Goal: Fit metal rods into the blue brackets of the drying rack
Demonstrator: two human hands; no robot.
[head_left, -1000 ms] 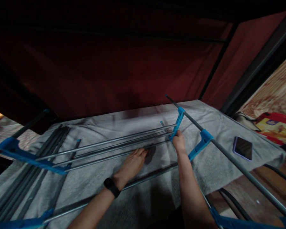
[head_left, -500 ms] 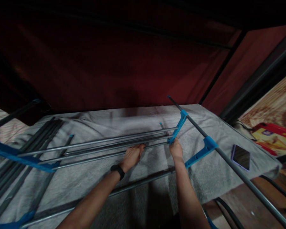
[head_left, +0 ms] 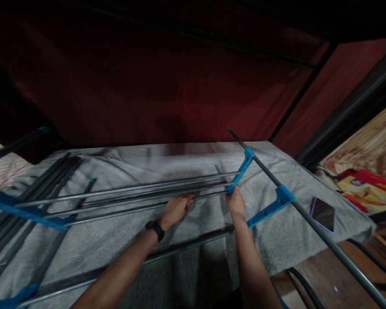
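Note:
My left hand (head_left: 178, 209), with a black watch (head_left: 155, 229) at its wrist, is closed on the nearest grey metal tube (head_left: 122, 213) of a rack. My right hand (head_left: 236, 202) is closed round the lower end of a blue plastic bracket (head_left: 241, 169), where that tube meets it. Its fingertips are hidden behind the bracket. The bracket clips onto a long slanting pole (head_left: 266, 168). Further left, the tubes run into another blue bracket (head_left: 35, 215). A second bracket (head_left: 270, 209) on the pole lies to the right of my right hand.
Grey cloth (head_left: 193, 154) lies under the rack. A bundle of loose tubes (head_left: 28, 201) rests at the left. At the right are a phone (head_left: 323, 213) and a red and yellow box (head_left: 368, 189). A dark red panel (head_left: 167, 94) stands behind.
The left part of the rack appears slightly further left and lower in view. Both hands keep their places on the tube and bracket.

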